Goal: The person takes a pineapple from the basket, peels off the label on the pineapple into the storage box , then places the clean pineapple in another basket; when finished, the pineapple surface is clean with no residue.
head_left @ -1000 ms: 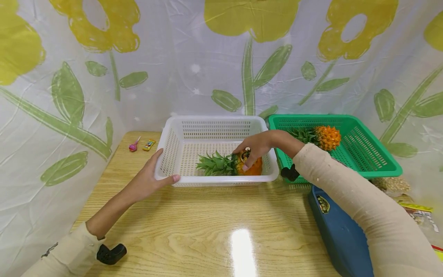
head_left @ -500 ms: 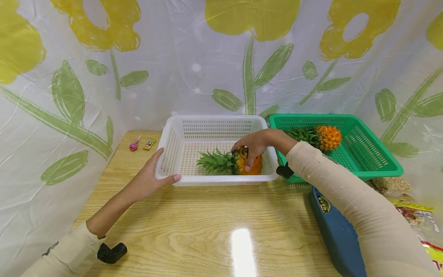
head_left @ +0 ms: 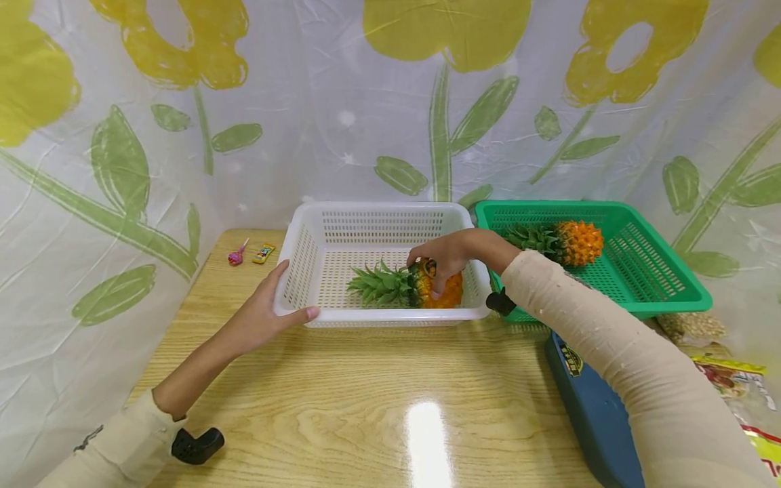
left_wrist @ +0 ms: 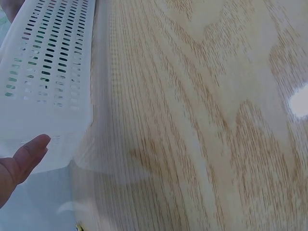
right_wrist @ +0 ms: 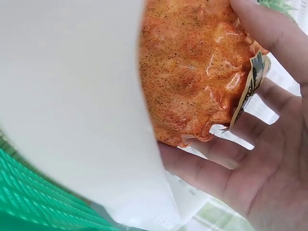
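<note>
The white basket (head_left: 378, 220) is open from above; its walls (and the green basket (head_left: 665, 271) just beside) block the sides.

No legible text anywhere: only unreadable print on the small paper tag (right_wrist: 250, 89) at the orange plastic pineapple's (right_wrist: 192, 72) three o'clock edge.

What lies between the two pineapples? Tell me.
In the head view, the white basket's right wall and the green basket's left wall stand between the pineapple and the second pineapple; the right hand holds the first.
</note>
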A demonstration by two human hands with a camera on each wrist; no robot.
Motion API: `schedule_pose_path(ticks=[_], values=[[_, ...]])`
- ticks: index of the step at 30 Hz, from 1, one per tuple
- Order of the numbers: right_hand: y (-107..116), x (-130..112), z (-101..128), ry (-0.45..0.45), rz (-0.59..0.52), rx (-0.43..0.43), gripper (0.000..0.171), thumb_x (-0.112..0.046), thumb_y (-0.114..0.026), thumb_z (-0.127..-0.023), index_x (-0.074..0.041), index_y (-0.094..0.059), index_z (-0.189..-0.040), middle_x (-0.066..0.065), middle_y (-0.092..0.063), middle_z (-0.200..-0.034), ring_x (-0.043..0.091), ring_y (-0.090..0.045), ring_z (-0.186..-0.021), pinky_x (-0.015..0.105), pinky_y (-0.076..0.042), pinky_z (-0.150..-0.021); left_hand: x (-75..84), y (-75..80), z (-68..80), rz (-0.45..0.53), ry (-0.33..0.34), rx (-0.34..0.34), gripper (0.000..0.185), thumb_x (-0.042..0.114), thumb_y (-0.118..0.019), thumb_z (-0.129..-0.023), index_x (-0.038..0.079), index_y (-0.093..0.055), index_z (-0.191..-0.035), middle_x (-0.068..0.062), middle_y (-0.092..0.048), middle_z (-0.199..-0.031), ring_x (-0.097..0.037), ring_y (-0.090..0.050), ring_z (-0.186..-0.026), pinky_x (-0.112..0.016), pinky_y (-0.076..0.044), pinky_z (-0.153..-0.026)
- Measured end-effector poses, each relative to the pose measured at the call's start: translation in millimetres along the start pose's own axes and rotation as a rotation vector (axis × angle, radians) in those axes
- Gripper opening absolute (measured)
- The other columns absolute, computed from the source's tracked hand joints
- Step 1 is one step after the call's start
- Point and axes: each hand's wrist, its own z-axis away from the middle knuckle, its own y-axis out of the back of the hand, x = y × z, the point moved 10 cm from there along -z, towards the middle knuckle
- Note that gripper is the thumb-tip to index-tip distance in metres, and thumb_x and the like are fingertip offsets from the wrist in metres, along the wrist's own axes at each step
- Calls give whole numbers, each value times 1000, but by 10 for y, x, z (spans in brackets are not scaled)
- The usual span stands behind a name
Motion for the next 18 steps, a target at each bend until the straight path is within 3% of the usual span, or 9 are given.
schedule_pose_path(ticks=[11, 18], values=[[-14, 0, -29, -11, 73, -26, 97, -25, -82, -85, -21, -21, -161, 10, -18, -167, 33, -25, -151, 49, -39, -112, 23, 13, 23, 1, -14, 0, 112, 45, -72, -91, 6, 6, -161, -30, -15, -161, -51, -32, -142, -67, -30, -111], [-10, 1, -37, -12, 96, -20, 95, -24, -83, -85, -20, -24, -160, 11, -24, -165, 32, -31, -148, 48, -41, -111, 16, -4, 9, 8, -12, -3, 112, 45, -72, -91, 6, 6, -161, -30, -15, -162, -51, -30, -143, -68, -28, -112]])
